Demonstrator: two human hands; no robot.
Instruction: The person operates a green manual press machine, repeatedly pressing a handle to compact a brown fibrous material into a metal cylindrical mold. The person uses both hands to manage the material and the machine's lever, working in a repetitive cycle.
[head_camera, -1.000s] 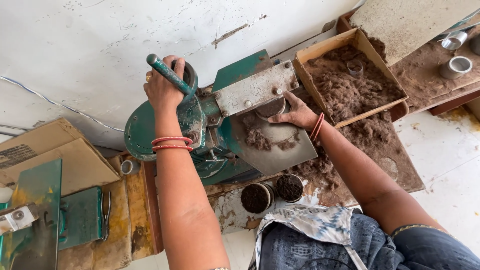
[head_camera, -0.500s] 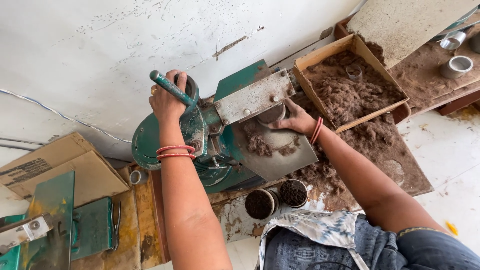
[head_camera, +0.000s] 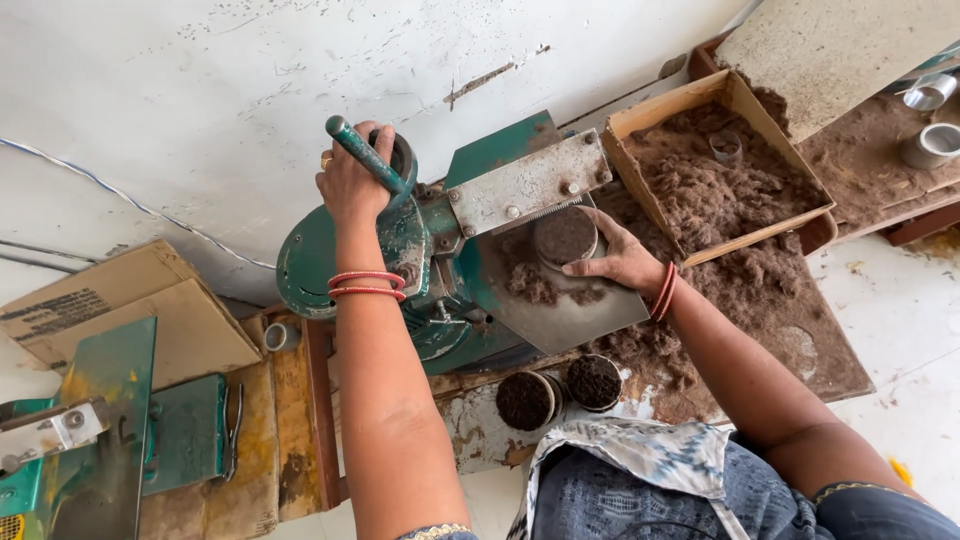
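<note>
A green hand-operated press machine (head_camera: 330, 255) stands on a wooden bench against a white wall. My left hand (head_camera: 350, 180) grips its green lever handle (head_camera: 365, 155) at the top. My right hand (head_camera: 620, 262) holds a small round metal cup (head_camera: 565, 236) packed with brown fibre, under the machine's grey metal plate (head_camera: 525, 183). The cup rests on the machine's sloped metal tray (head_camera: 575, 320), where loose brown fibre lies.
A cardboard box of brown fibre (head_camera: 715, 165) sits to the right, with more fibre spilled on the board below. Two filled cups (head_camera: 560, 392) stand at the bench's front edge. Empty metal cups (head_camera: 930, 120) lie far right. Flattened cardboard (head_camera: 120, 310) and another green machine (head_camera: 80, 450) are at left.
My right hand has drawn the filled cup out from under the grey plate toward me. My left hand stays on the lever. The camera view has shifted slightly.
</note>
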